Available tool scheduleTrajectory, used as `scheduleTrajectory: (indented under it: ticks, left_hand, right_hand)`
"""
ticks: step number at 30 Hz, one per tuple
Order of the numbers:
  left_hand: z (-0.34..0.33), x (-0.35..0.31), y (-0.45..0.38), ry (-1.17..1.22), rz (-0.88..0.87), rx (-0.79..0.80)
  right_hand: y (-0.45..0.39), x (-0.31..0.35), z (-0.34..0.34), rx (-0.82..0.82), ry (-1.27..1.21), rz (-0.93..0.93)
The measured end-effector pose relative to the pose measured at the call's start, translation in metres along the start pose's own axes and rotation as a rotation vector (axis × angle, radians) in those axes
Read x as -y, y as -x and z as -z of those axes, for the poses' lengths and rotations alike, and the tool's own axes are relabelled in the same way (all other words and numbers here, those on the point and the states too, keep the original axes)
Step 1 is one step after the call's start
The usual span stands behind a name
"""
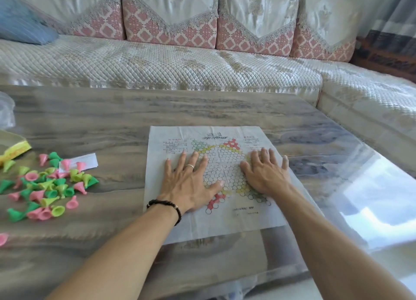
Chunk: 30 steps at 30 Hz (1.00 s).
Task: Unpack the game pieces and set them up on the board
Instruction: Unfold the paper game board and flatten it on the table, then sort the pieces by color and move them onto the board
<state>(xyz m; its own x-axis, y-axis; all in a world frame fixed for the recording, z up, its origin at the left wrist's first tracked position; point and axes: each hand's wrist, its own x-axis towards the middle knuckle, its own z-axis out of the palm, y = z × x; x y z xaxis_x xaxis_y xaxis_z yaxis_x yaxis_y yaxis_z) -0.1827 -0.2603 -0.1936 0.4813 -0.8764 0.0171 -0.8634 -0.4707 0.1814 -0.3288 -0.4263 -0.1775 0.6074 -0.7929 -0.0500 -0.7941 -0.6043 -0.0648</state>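
Observation:
A thin paper game board, printed with a star of small circles, lies flat on the grey table. My left hand presses on its left half with fingers spread and straight. My right hand lies flat on its right half, fingers stretched out. At the left of the table, several small cone-shaped game pieces in pink, green and yellow lie scattered in a loose heap. One pink piece lies apart near the left edge.
A yellow box and a clear plastic bag sit at the far left. A small folded white paper lies beside the pieces. A quilted sofa runs behind the table and along its right side.

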Motion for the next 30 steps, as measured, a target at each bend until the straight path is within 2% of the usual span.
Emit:
scheduleTrajectory:
  ticks: [4, 9, 10, 14, 18, 20, 27, 30]
  left_hand:
    - [0.003, -0.003, 0.012, 0.005, -0.002, 0.008]
    - [0.000, 0.014, 0.053, 0.009, -0.048, 0.002]
    - [0.001, 0.016, 0.061, 0.010, -0.044, 0.010]
    - [0.006, 0.023, 0.082, 0.035, -0.051, 0.035]
    - [0.012, 0.037, 0.107, 0.028, -0.066, 0.062]
    - [0.017, 0.045, 0.118, 0.024, -0.066, 0.081]
    - [0.039, 0.089, 0.164, -0.042, -0.052, -0.061]
    - [0.050, 0.122, 0.188, -0.022, 0.004, -0.137]
  right_hand:
    - [0.035, 0.033, -0.021, -0.058, -0.089, 0.146]
    - [0.045, 0.002, -0.003, -0.006, -0.037, -0.116]
    - [0.051, 0.007, -0.001, -0.007, -0.051, -0.122]
    - [0.085, 0.034, -0.015, -0.036, -0.072, 0.125]
    - [0.094, 0.016, -0.003, 0.015, -0.038, -0.057]
    - [0.101, 0.031, 0.003, -0.003, -0.076, -0.096]
    - [0.137, 0.138, -0.001, -0.172, -0.173, 0.289]
    - [0.146, 0.193, -0.004, -0.154, -0.235, 0.409]
